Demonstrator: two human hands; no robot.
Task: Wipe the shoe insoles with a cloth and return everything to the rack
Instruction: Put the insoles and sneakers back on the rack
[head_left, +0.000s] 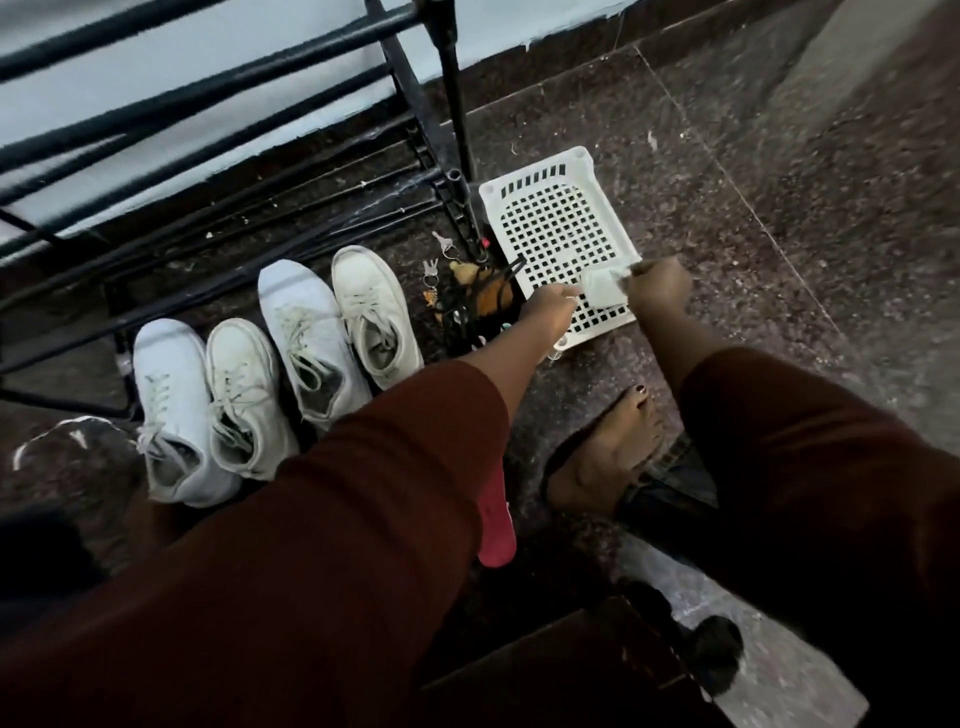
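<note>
- Dim indoor scene, low exposure; the dark speckled stone floor (597, 130) reads muddy and grainy.
- Light is soft and diffuse, brighter toward the upper right; source itself not visible.
- Brightest areas: pale blue-white wall (156, 67), white perforated plastic basket (558, 218) and four white lace-up sneakers (270, 364); whites have a cool bluish cast.
- Bottom of frame nearly black; dark maroon sleeves (311, 545) lose detail in shadow.
- Motion blur on right hand (657, 288) and small white folded cloth (602, 288); edges smeared.
- Wide-angle distortion: black metal rack bars (208, 104) bow and splay toward the left edge.
- Upper right corner soft, streaky.
</note>
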